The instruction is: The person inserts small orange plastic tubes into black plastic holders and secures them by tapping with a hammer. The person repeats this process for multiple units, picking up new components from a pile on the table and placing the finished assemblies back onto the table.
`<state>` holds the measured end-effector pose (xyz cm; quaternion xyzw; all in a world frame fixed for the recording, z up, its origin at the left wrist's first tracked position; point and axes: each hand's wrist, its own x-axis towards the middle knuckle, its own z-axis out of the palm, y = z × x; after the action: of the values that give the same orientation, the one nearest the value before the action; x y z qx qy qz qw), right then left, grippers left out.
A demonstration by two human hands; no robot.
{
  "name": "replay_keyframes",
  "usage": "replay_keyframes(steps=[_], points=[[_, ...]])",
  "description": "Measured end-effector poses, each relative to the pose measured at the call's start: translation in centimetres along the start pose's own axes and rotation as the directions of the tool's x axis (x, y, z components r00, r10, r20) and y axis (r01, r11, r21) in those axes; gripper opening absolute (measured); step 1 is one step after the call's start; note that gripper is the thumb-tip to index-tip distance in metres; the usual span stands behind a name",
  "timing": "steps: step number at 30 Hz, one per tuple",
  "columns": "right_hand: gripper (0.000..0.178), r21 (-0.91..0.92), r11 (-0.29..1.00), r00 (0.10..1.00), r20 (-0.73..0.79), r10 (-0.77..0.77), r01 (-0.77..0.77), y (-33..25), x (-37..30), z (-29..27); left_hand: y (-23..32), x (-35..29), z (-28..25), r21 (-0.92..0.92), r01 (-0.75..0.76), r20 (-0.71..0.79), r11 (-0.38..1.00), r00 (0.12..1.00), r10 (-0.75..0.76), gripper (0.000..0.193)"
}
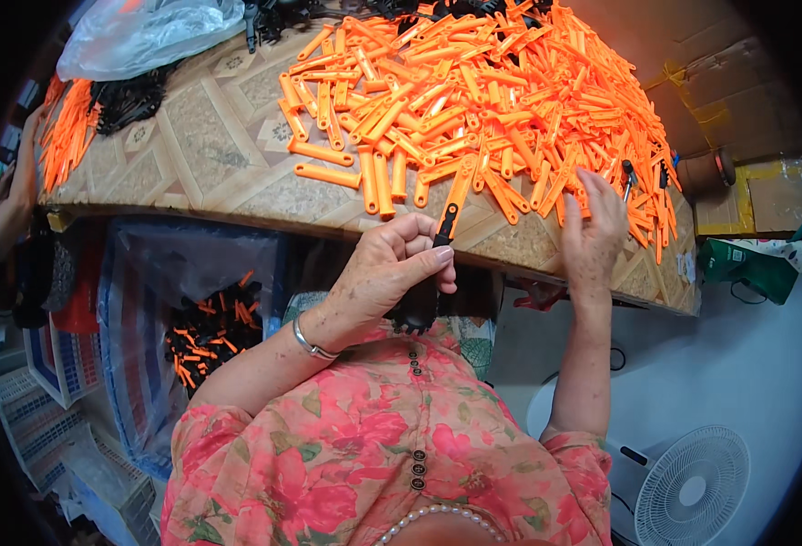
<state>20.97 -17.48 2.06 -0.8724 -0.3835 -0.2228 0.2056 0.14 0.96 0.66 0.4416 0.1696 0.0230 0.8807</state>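
My left hand (387, 266) is closed around a black tool with an orange handle (456, 200). The handle points up and away over the table edge, and the tool's dark toothed end (415, 314) shows below my fingers. The grip hides its middle. At the right, my right hand (595, 223) is over the near edge of a large heap of orange plastic handles (474, 100). Its thumb stands apart from the other fingers, whose tips touch loose handles; I see nothing gripped between them.
The patterned table (210, 127) carries a clear plastic bag (151, 36) and black parts (132, 100). Below left, a lined bin (128, 309) contains black and orange pieces. A white fan (692, 491) stands lower right, near cardboard boxes (783, 196). Another person's arm (19, 187) is far left.
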Motion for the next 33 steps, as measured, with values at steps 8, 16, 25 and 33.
replay_keyframes(steps=[8, 16, 25, 33], points=[[0.025, 0.168, 0.980, 0.994, -0.016, -0.107, 0.108, -3.0, 5.6, 4.8, 0.7, -0.4, -1.5, -0.030, -0.030, 0.018, 0.999, 0.999, 0.031, 0.035], [0.029, 0.038, 0.987, 0.987, -0.024, -0.157, 0.158, -3.9, 10.9, 8.8, 1.1, -0.9, -2.8, -0.073, -0.088, -0.098, 0.993, 0.992, 0.080, 0.029], [0.020, -0.109, 0.960, 0.966, 0.060, -0.251, 0.257, -3.2, 12.4, 8.5, 1.6, -1.5, -3.8, -0.123, -0.108, -0.115, 0.987, 0.989, 0.094, 0.028], [0.010, 0.779, 0.587, 0.961, 0.066, 0.269, -0.218, -3.1, 8.3, 6.6, 1.5, -1.4, -3.4, -0.094, -0.100, -0.098, 0.990, 0.991, 0.091, 0.027]])
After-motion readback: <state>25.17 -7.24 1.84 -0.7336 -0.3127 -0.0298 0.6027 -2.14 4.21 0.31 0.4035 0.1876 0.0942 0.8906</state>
